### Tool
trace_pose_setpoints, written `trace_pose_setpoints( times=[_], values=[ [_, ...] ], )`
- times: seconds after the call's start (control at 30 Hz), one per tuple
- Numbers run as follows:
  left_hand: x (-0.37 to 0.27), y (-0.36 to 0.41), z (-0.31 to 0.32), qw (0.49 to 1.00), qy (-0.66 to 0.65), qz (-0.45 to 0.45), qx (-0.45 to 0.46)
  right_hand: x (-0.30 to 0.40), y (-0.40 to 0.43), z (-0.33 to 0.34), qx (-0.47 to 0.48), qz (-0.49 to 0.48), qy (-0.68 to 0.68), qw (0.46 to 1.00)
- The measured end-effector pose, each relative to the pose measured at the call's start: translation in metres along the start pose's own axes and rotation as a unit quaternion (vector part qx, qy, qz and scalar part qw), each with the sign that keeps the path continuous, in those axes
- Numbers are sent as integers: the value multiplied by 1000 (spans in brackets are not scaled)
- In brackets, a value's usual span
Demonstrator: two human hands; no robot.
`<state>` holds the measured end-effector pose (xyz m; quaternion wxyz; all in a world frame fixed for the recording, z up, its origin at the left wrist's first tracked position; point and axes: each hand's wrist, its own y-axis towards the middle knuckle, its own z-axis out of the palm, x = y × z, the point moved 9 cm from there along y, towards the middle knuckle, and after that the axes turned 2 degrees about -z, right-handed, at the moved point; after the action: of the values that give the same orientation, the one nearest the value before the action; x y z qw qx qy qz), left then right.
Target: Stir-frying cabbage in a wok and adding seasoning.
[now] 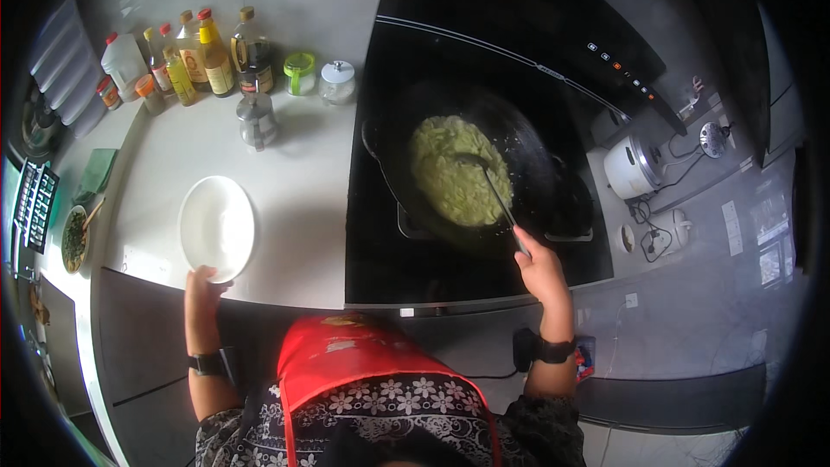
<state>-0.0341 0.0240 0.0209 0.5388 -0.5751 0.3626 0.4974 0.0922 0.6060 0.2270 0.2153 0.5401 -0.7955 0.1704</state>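
A dark wok (pixel 528 162) sits on the black cooktop (pixel 441 272), holding pale green chopped food (pixel 447 191) in liquid. My right hand (pixel 541 269) grips the handle of a metal ladle (pixel 496 191), whose dark bowl rests in the food. On the left, my left hand (pixel 204 282) holds the near rim of a white bowl (pixel 214 227) over the pale countertop (pixel 298 227). No food shows inside the bowl. Whether the bowl's base touches the counter, I cannot tell.
Several sauce bottles (pixel 214 61), a green-lidded jar (pixel 299 74), a glass jar (pixel 337 83) and a metal pot (pixel 256 122) line the back of the counter. At far left is a bowl of chopped greens (pixel 74 240). A white rice cooker (pixel 629 168) and cables stand right of the cooktop.
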Motion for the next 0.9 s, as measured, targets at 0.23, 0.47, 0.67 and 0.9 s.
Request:
trace_pose_setpoints(
  times=[0.23, 0.47, 0.67, 0.9],
  values=[
    [-12, -8, 101, 987, -65, -121, 79, 7, -3, 6, -2, -92, 13, 996],
    [-8, -7, 103, 989, -65, -131, 12, -6, -21, -5, -1, -64, -66, 996],
    [-1, 4, 108, 988, -53, -142, 28, -7, 9, -5, -69, -49, -202, 976],
    [-11, 13, 113, 990, -83, -90, 70, -20, 35, -37, -133, -61, -268, 952]
  ],
)
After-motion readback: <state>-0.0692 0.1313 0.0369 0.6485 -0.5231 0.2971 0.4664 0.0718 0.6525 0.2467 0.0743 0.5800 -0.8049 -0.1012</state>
